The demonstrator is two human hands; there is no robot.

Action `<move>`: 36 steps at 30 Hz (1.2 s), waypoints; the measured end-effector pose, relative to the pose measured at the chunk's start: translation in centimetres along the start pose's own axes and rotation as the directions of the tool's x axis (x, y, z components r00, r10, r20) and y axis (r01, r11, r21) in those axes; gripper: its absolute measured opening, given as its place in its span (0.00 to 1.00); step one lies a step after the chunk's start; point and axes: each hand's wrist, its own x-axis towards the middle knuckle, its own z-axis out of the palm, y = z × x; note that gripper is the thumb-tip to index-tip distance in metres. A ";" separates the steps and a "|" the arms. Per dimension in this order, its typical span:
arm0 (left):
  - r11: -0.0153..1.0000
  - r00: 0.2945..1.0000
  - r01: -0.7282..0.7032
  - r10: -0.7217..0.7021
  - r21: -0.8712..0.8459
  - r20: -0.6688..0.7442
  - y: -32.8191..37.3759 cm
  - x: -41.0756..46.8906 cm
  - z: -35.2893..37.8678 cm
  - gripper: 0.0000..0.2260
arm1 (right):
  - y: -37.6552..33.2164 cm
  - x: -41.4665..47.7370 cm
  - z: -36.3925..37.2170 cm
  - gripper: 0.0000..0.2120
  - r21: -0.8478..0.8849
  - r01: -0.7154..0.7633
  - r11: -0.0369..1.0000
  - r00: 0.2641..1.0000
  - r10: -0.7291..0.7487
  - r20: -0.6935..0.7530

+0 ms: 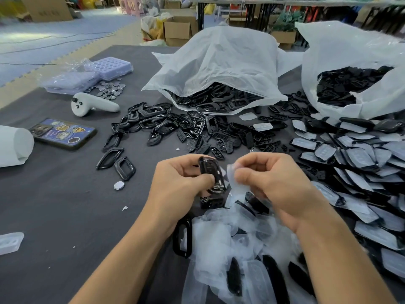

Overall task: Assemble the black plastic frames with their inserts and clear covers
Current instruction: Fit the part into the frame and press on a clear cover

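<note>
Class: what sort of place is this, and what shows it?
Most likely a workshop or small factory floor: a white sack spilling black frames, heaps of covered pieces, cardboard boxes behind.

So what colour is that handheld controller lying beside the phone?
White, with small black buttons; the plastic handheld controller shows clearly in the head view.
</note>
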 end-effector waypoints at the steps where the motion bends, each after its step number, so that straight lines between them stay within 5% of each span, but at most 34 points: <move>1: 0.999 0.999 0.019 -0.017 0.033 -0.051 -0.1 0.1 0.1 0.17 | 0.0 0.1 0.1 0.11 0.045 0.011 0.999 0.998 -0.008 -0.062; 5: 0.995 0.992 0.066 -0.059 0.072 -0.107 -0.4 0.3 0.6 0.14 | -0.1 -0.1 1.7 0.08 0.119 0.054 0.991 0.995 -0.044 -0.084; 11: 0.994 1.000 0.018 -0.017 0.107 -0.012 -0.9 -0.2 1.1 0.06 | 1.2 -0.1 3.7 0.06 -0.323 0.108 0.940 0.953 -0.191 -0.237; 16: 0.996 0.999 -0.016 0.012 0.089 0.049 -1.1 -0.2 1.2 0.10 | 1.5 -0.2 4.2 0.08 -0.432 0.155 0.889 0.902 -0.305 -0.304; 28: 0.997 0.989 0.052 -0.043 -0.061 0.140 -0.5 -0.6 1.1 0.14 | 1.2 -0.2 3.9 0.10 -0.482 0.154 0.862 0.877 -0.344 -0.336; 36: 0.995 0.997 0.074 -0.074 -0.070 -0.001 -0.5 -0.6 1.7 0.13 | 1.1 0.1 3.0 0.10 -0.459 0.119 0.881 0.908 -0.283 -0.308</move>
